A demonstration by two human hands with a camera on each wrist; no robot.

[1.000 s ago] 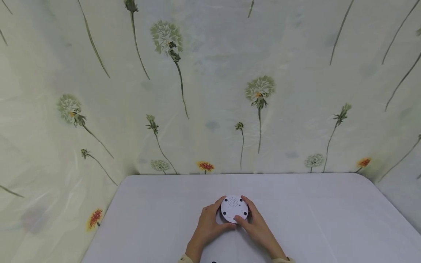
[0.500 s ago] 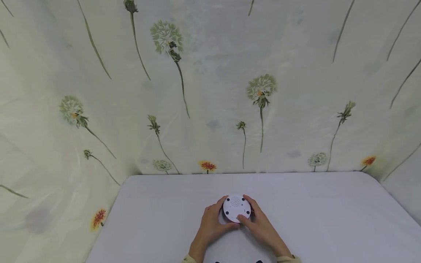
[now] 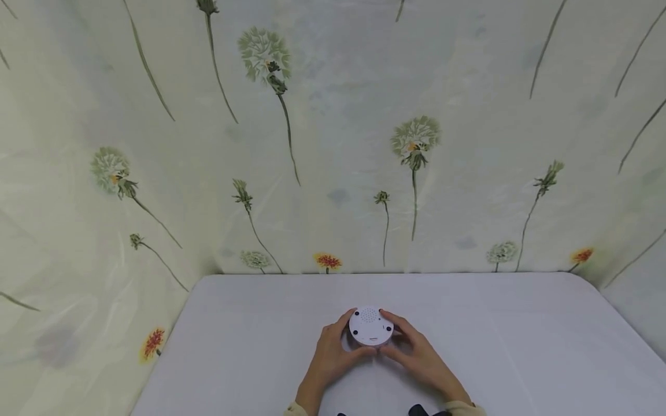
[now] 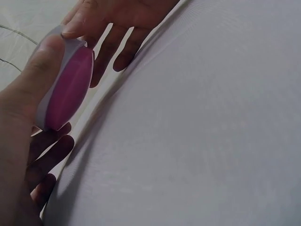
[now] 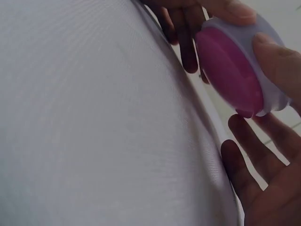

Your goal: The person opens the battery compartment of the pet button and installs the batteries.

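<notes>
Both hands, left hand [image 3: 330, 358] and right hand [image 3: 418, 359], grasp a round white device [image 3: 370, 327] above the near middle of the white table [image 3: 520, 346]; its underside is pink, without legible writing.

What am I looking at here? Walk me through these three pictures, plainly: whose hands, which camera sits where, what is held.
There is no machine: a person works with two bare hands. The wide picture comes from a camera on the person's head, looking down at a table under a white cloth, with a flower-printed cloth hung behind. The two close pictures come from cameras on each wrist. The left hand and right hand together hold a small round white device just above the cloth. Its upper face has small holes and dark dots; the wrist views show its underside is pink.
</notes>
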